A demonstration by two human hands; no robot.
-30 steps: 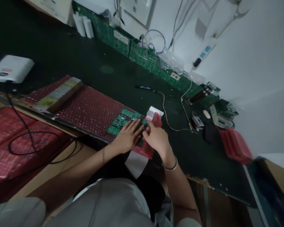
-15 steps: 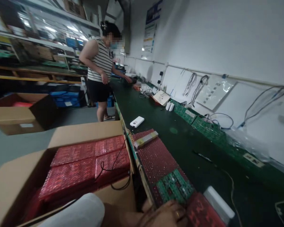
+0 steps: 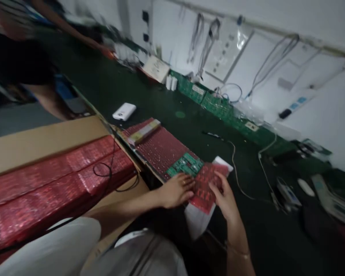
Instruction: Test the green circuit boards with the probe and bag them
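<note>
A green circuit board (image 3: 184, 164) lies at the near end of a red bubble-wrap sheet (image 3: 161, 147) on the dark green bench. Over its right part lies a piece of red bubble wrap (image 3: 207, 185). My left hand (image 3: 176, 189) rests on the board's near edge, fingers bent onto the wrap's left side. My right hand (image 3: 225, 195) holds the wrap's right edge with thumb and fingers closed on it. A white block (image 3: 222, 162) sits just behind the wrap.
A carton (image 3: 46, 142) packed with red-wrapped bundles (image 3: 54, 184) stands at my left, a black cable draped over it. A white box (image 3: 124, 111), a tape-like bar (image 3: 143, 131), a pen (image 3: 211, 134), green boards (image 3: 218, 105) along the wall. Another person stands far left.
The view swung up along the bench and back down. The red wrap now covers more of the board, with both hands still on it.
</note>
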